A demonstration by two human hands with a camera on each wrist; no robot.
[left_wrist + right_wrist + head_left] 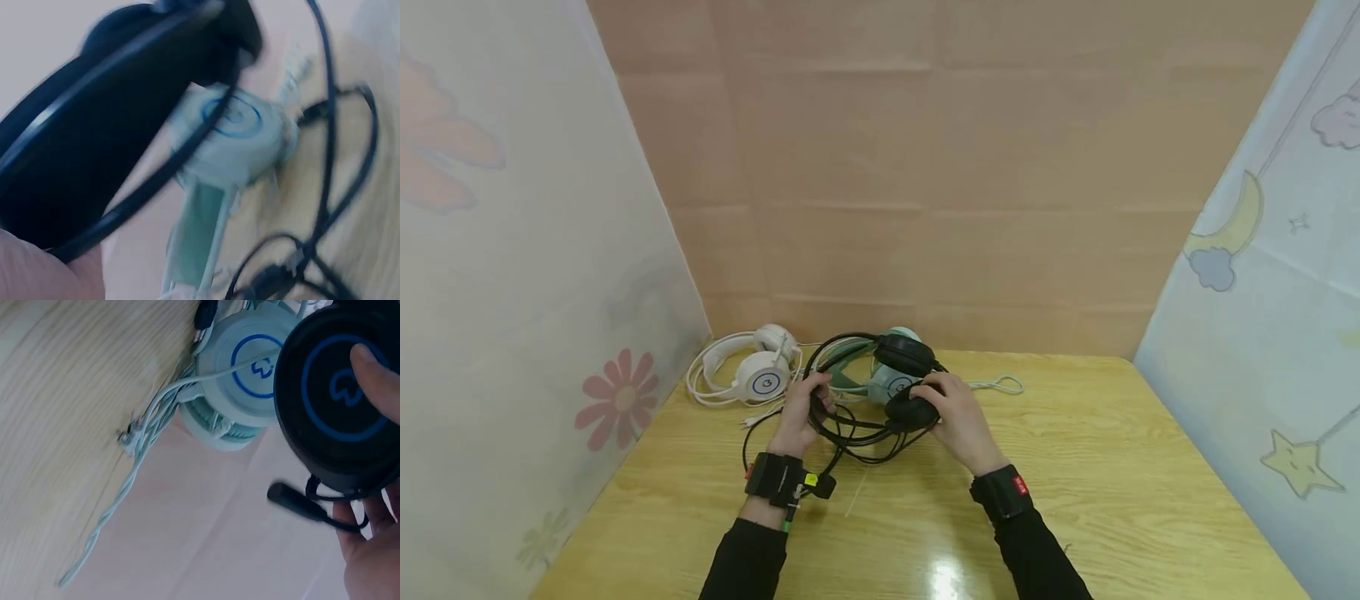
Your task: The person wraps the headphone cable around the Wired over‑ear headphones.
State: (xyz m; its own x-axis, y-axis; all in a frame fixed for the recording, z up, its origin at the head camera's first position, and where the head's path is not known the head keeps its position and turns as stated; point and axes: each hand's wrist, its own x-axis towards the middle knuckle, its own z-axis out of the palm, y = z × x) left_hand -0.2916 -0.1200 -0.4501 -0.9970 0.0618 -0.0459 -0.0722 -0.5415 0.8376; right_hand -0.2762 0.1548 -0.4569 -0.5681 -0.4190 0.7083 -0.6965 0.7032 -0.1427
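A black headset (904,355) with a boom microphone (297,501) is held up off the table between the two hands. My left hand (801,412) grips its headband, whose dark inner side fills much of the left wrist view. With thumb and fingers, my right hand (961,421) holds one ear cup (312,369), the thumb lying over its blue ring logo. Loops of black cable (880,459) hang below the headset. Behind it lies a mint-green headset (237,150), partly hidden in the head view, with its cord (112,500) bundled and twisted.
A white headset (758,379) lies at the back left of the wooden table (1105,483). The green cord's loop (1009,385) reaches to the right. Brown paper (925,167) covers the back, and printed panels (1285,333) stand at both sides.
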